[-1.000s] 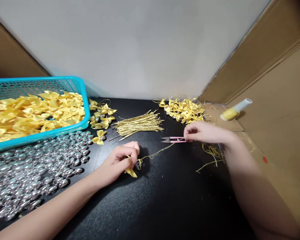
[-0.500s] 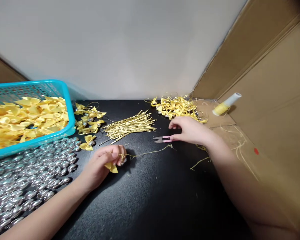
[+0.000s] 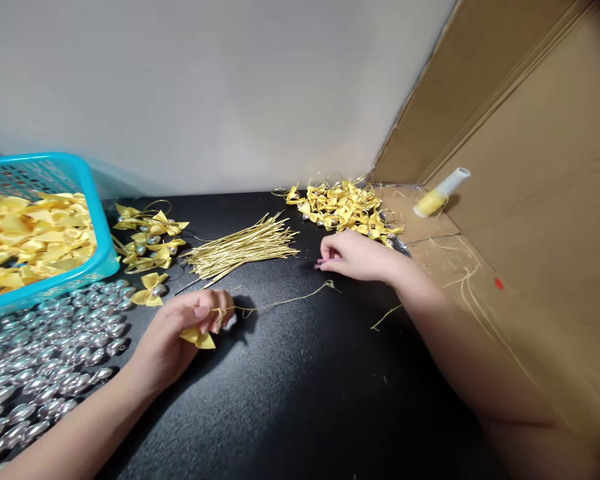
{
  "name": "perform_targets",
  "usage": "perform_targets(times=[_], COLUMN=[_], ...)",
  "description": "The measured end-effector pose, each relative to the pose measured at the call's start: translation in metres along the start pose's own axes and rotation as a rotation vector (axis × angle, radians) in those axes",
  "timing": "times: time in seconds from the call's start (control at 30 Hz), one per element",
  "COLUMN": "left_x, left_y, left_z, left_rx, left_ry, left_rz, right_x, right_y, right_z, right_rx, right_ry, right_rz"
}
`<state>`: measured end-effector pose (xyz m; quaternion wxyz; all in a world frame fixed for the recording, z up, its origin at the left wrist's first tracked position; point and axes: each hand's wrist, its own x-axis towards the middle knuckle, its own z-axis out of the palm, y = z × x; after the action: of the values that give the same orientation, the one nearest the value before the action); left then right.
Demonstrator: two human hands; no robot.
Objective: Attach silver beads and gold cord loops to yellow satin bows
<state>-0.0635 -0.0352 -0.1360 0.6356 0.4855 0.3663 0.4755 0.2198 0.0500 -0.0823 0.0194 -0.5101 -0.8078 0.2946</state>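
My left hand [image 3: 177, 327] is closed around a yellow ribbon bow [image 3: 199, 337], one loop of which pokes out below the fingers. A silvery bead seems to show at the fingertips. From that grip a thin yellow thread [image 3: 285, 303] trails right across the black tabletop, ending in a small tangle. Farther back, my right hand [image 3: 353, 257] has its fingers closed on pink-handled thread snips [image 3: 322, 265]; only a small, blurred part of them shows past the fingertips. Between the hands, at the back, lies a bundle of gold twist ties [image 3: 245, 248].
A turquoise basket [image 3: 97, 220] of yellow bows stands left, with many silver beads [image 3: 45, 360] before it. Bows with beads [image 3: 153, 233] lie beside it. A pile of finished-looking bows [image 3: 345, 207] is behind my right hand. A thread spool [image 3: 440, 193] stands on cardboard, right.
My right hand has closed on the snips, which lay with blades exposed on the table before. The view has shifted, so most things sit farther left. The left hand keeps its hold on the bow.
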Motion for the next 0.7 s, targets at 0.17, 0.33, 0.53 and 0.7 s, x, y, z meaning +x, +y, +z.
perform_targets(times=[0.17, 0.33, 0.53, 0.7], left_x=[0.001, 0.0, -0.002, -0.004], left_y=[0.018, 0.039, 0.045, 0.044], left_z=[0.008, 0.008, 0.003, 0.003], left_rx=[0.019, 0.075, 0.144, 0.141], left_ry=[0.077, 0.121, 0.105, 0.071], left_rz=[-0.004, -0.059, -0.093, -0.101], right_x=[-0.007, -0.029, -0.053, -0.052], right_y=[-0.03, -0.087, -0.116, -0.115], right_z=[0.008, 0.067, 0.111, 0.118], right_rx=[0.674, 1.621, 1.927, 2.003], right_ry=[-0.054, -0.55, -0.484, -0.418], right_rz=[-0.021, 0.172, 0.432, 0.377])
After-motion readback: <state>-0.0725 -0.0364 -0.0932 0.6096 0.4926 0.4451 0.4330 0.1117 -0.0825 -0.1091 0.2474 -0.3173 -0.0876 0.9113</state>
